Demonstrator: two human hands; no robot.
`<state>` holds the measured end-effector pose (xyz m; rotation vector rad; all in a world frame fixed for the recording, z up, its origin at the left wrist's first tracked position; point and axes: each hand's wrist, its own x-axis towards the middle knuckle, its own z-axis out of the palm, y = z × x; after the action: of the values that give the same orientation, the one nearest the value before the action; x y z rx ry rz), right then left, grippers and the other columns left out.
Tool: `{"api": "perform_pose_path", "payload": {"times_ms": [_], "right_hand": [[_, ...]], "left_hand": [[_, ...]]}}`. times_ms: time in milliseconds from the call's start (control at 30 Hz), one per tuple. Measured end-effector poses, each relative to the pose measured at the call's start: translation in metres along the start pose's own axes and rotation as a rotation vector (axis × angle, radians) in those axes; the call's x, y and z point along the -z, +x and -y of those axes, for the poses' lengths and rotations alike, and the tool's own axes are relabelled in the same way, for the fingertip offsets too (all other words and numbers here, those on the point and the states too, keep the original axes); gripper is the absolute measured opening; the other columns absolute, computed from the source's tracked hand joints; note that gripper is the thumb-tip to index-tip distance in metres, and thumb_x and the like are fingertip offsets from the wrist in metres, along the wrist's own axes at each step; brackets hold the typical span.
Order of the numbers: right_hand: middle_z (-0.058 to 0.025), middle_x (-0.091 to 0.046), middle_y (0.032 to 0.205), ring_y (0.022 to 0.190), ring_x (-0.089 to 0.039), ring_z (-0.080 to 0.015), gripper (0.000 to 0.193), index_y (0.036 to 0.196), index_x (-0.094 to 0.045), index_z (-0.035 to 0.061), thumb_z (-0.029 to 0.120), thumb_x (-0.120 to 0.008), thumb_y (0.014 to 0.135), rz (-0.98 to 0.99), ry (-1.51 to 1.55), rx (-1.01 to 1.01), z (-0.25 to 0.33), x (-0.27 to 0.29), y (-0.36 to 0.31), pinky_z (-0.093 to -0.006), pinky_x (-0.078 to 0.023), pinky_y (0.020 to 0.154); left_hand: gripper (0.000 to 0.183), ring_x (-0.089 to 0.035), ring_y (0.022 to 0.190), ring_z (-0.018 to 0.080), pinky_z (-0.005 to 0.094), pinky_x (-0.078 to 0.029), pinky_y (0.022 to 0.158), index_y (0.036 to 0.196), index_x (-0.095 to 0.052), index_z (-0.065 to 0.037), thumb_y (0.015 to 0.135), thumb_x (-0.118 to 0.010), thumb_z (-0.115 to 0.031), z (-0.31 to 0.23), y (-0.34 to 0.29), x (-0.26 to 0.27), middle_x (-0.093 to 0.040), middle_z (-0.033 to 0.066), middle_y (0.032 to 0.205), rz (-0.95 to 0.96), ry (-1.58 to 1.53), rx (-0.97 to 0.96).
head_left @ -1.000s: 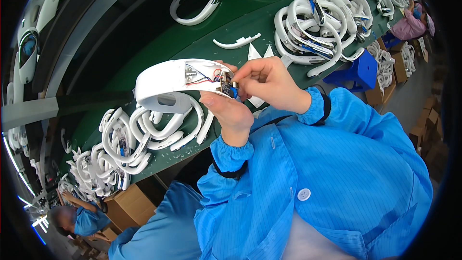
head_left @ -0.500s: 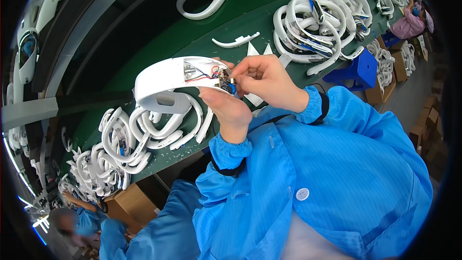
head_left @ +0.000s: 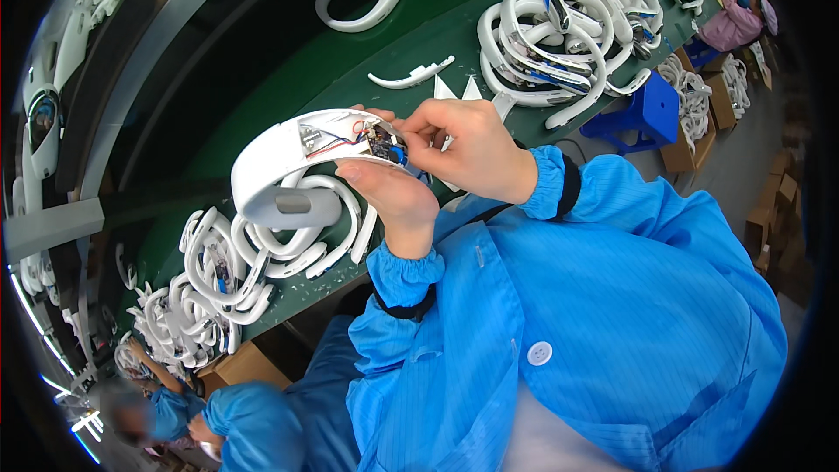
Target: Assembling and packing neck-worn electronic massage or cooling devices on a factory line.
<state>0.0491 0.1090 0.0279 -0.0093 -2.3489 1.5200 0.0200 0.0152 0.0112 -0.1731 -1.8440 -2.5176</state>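
A white curved neckband device (head_left: pixel 275 153) is held above the bench, its end open to show a small circuit board (head_left: pixel 382 142) with red and blue wires. My left hand (head_left: pixel 398 201) grips that end from below, thumb along the near edge and fingertips showing over the far edge. Thumb and forefinger of my right hand (head_left: pixel 472 144) are pinched together at the board's outer end. Whatever lies between those fingertips is hidden. Behind the hands, a slim white curved strip (head_left: pixel 411 74) lies on the green bench.
Neckband devices are piled on the bench (head_left: pixel 301 301) at right (head_left: pixel 559 44) and at left (head_left: pixel 214 267). A blue stool (head_left: pixel 642 114) and cardboard boxes (head_left: pixel 760 210) stand to the right. One co-worker (head_left: pixel 245 424) sits at lower left, another (head_left: pixel 734 24) at far right.
The held neckband has tipped slightly, and my right fingers have moved a little at the board end. The whole view has shifted slightly. The lower-left co-worker has changed posture.
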Motion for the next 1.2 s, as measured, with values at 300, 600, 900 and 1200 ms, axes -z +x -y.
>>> {"api": "perform_pose_path", "payload": {"times_ms": [300,600,900,1200], "right_hand": [[-0.0061,-0.062,0.075,0.070,-0.059,-0.0081,0.014,0.089,-0.060,-0.0062,0.005,-0.056,0.080,0.015,0.303,-0.465,-0.024,0.069,-0.018,-0.0226,-0.049,0.063],[-0.0092,-0.066,0.079,0.062,-0.058,-0.0085,0.023,0.097,-0.065,-0.0025,0.007,-0.060,0.076,0.096,0.250,-0.206,-0.003,0.029,-0.006,-0.0213,-0.048,0.054],[-0.0110,-0.066,0.072,0.059,-0.061,-0.0110,0.014,0.084,-0.067,-0.0016,0.007,-0.063,0.074,-0.016,0.088,-0.147,-0.004,0.023,-0.008,-0.0232,-0.049,0.054],[-0.0076,-0.062,0.069,0.064,-0.060,-0.0128,0.011,0.078,-0.062,-0.0024,0.006,-0.060,0.072,-0.054,-0.100,-0.267,-0.034,0.067,-0.029,-0.0246,-0.049,0.060]], "left_hand": [[0.075,-0.056,0.078,0.0218,0.0320,-0.045,0.072,0.111,-0.040,0.000,0.086,-0.019,-0.068,0.008,0.005,-0.004,-0.054,0.0129,0.089,-0.033,-0.129,0.027],[0.078,-0.048,0.101,0.0206,0.0313,-0.037,0.089,0.124,-0.033,-0.002,0.086,-0.015,-0.068,0.018,-0.010,-0.007,-0.047,0.0115,0.108,0.119,-0.029,0.002],[0.080,-0.046,0.095,0.0208,0.0327,-0.038,0.085,0.118,-0.030,0.006,0.086,-0.019,-0.066,0.023,-0.011,-0.007,-0.043,0.0146,0.106,0.161,0.042,-0.062],[0.073,-0.057,0.080,0.0230,0.0350,-0.046,0.072,0.110,-0.042,-0.002,0.087,-0.018,-0.067,0.019,-0.005,-0.003,-0.055,0.0137,0.090,0.057,-0.184,0.133]]}}
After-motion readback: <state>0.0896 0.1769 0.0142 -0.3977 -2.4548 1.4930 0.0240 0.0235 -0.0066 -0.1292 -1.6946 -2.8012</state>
